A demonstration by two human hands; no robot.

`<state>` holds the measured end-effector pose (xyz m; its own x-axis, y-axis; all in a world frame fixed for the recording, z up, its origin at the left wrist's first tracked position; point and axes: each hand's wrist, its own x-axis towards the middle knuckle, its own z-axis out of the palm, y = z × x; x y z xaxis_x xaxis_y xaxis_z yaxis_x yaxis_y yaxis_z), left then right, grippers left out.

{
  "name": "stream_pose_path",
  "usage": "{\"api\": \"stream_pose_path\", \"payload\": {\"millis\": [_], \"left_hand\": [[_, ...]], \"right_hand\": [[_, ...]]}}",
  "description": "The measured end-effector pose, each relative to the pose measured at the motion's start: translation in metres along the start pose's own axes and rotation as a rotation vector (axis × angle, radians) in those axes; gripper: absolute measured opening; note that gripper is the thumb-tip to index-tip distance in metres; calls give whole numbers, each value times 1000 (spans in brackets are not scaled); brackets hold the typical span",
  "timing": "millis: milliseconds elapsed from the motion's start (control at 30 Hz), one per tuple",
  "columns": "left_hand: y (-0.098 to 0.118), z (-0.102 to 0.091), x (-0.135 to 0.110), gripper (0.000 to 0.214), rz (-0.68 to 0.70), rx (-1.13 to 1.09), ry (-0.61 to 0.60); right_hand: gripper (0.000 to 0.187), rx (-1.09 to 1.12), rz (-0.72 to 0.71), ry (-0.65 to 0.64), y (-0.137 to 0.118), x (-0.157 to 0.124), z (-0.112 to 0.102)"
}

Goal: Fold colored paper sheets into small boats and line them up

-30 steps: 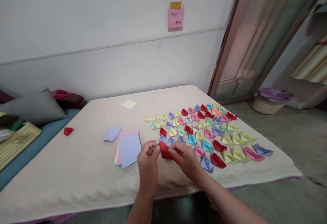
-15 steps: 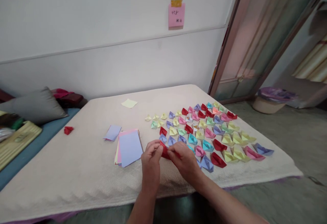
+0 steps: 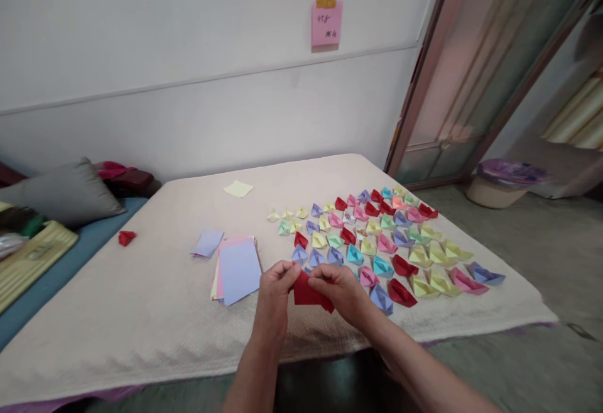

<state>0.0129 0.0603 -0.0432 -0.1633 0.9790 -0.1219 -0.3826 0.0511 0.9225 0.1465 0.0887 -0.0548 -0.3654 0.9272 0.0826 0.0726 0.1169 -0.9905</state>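
Note:
A folded piece of red paper [image 3: 309, 293] is held up between both hands, above the front part of the cloth-covered surface. My left hand [image 3: 277, 284] pinches its upper left corner between thumb and fingers. With thumb and fingers closed, my right hand [image 3: 342, 288] grips its upper right side. Behind and to the right of the hands, many small paper boats [image 3: 382, 266] in several colours stand in loose rows. To the left of my left hand lies a stack of coloured paper [image 3: 239, 271], a purple sheet on top.
A smaller folded purple paper [image 3: 208, 244] lies left of the stack, and a yellow sheet [image 3: 239, 188] farther back. A crumpled red paper piece [image 3: 126, 237] sits at the left. A grey pillow [image 3: 78, 193] is beyond the left edge. A pink note [image 3: 326, 23] hangs on the wall.
The red paper was mostly covered by the fingers; now more of its flat face hangs below them. Both hands have shifted slightly, the left one a little leftward.

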Motion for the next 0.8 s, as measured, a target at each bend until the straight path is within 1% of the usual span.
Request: {"api": "stream_pose_path", "payload": {"millis": [67, 167, 300, 367, 533, 633, 667, 733, 800], "left_hand": [[-1, -3, 1, 27, 12, 23, 44], [-2, -5, 2, 29, -6, 21, 62], [-1, -6, 5, 32, -71, 4, 50], [-2, -6, 6, 32, -96, -1, 48], [-5, -5, 4, 31, -124, 52, 11], [-6, -4, 1, 29, -163, 93, -32], [-7, -4, 1, 29, -166, 123, -42], [-8, -5, 2, 32, -125, 222, -31], [-8, -8, 3, 33, -7, 363, 38]], "right_hand": [[8, 41, -14, -6, -1, 0, -1], [12, 29, -56, -19, -5, 1, -6], [18, 42, -50, -128, -8, 1, -13], [18, 51, -58, -153, -8, 1, -14], [10, 52, -129, -123, -7, 0, -12], [5, 67, -232, -65, -11, 0, -13], [5, 70, -241, -41, -13, 1, -14], [7, 106, -188, -12, -14, 2, -15], [10, 166, -93, 5, -13, 2, -17]]}}
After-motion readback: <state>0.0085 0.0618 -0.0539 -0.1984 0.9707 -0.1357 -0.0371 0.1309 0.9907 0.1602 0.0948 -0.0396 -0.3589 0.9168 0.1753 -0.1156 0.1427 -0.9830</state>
